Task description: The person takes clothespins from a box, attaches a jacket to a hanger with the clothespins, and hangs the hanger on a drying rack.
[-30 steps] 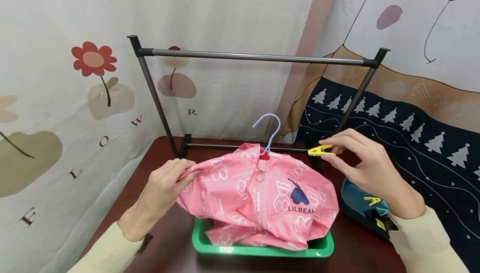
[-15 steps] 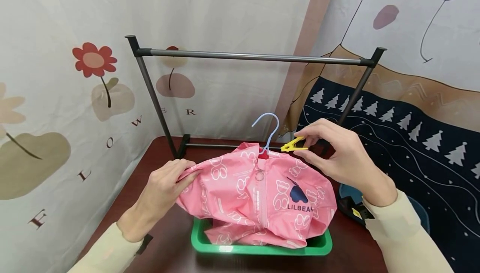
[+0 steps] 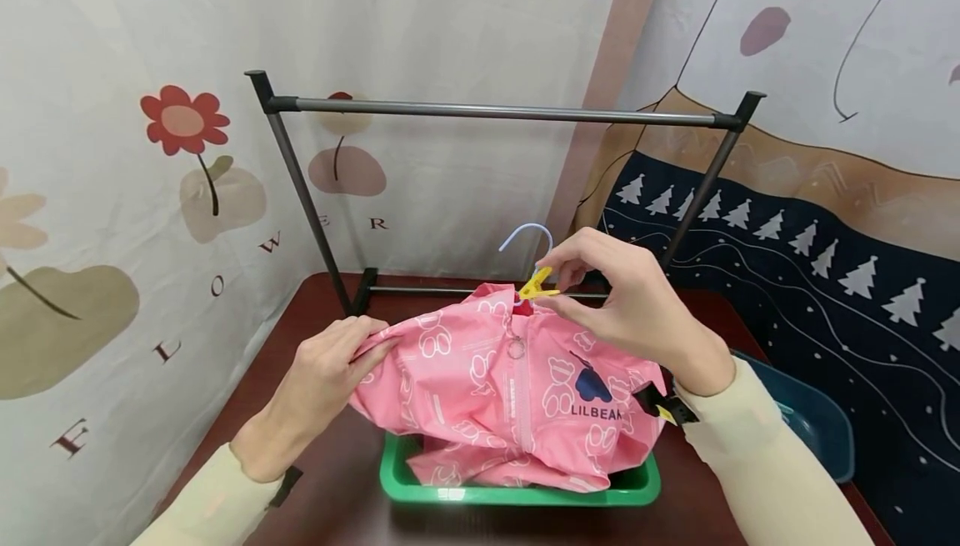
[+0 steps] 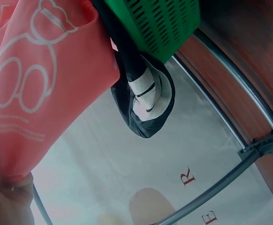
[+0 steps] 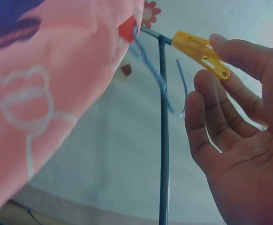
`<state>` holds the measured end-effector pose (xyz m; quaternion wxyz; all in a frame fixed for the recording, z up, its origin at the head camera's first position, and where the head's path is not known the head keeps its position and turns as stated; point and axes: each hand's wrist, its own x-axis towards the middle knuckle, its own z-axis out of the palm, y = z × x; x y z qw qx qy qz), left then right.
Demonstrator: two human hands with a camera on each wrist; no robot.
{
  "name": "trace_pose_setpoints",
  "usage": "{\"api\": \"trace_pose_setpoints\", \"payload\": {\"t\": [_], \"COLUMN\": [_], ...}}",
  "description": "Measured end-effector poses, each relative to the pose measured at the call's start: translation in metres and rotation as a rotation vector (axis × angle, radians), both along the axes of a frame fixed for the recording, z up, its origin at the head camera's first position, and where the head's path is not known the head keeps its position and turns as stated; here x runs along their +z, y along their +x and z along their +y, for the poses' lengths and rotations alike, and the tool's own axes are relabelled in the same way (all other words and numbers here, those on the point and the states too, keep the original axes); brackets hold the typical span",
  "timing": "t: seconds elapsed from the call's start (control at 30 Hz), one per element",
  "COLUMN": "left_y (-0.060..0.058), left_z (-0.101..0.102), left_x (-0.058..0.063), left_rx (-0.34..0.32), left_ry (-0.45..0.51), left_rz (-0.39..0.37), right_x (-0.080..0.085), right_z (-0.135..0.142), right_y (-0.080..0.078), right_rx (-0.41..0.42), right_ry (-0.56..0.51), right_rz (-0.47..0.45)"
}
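A pink jacket (image 3: 472, 396) with white bear outlines lies bunched, front up, over a green basket (image 3: 517, 497). My left hand (image 3: 322, 379) grips a fold of it at its left side, and in the left wrist view the fingers pinch the pink cloth (image 4: 80, 84). The blue hook of a hanger (image 3: 525, 227) sticks up from the collar. My right hand (image 3: 630, 304) pinches a yellow clothespin (image 3: 534, 284) between thumb and fingers, right at the collar beside the hook. In the right wrist view the clothespin (image 5: 197, 49) points toward the jacket's neck.
Behind the basket stands a metal rack with a horizontal bar (image 3: 487, 111). A dark blue basin (image 3: 836, 446) sits at the right of the brown table (image 3: 330, 488), partly behind my right sleeve. A dark garment with a pale inside (image 4: 148, 101) hangs from the basket.
My right hand has moved left with the clothespin, from beyond the jacket's right shoulder to the collar and hook. My left hand keeps its hold on the jacket.
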<state>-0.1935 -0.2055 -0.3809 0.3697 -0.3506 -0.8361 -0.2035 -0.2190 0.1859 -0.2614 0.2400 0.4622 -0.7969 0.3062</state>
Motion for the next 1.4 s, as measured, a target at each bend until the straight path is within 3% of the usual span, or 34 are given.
{"api": "trace_pose_setpoints", "payload": {"t": [0.13,0.4,0.7,0.97,1.4], "left_y": [0.001,-0.003,0.002,0.001,-0.001], "left_z": [0.0,0.0,0.003,0.002,0.001], "left_x": [0.001,0.0,0.005,0.004,0.005], "left_rx": [-0.009,-0.056,-0.026,-0.023,-0.019], "left_ry": [-0.012,-0.011,-0.039,-0.027,-0.017], "left_rz": [-0.028,0.034,-0.046,-0.039,-0.016], "right_x": [0.001,0.007,0.012,0.014,0.014], "right_z": [-0.012,-0.035,-0.052,-0.07,-0.099], "right_y": [-0.001,-0.002,-0.005,-0.007,-0.014], "right_rx": [0.018,0.056,0.073,0.118,0.099], "right_ry": [-0.009,-0.043,-0.049,-0.05,0.019], "right_rz": [-0.031,-0.079,-0.084,-0.109,-0.116]}}
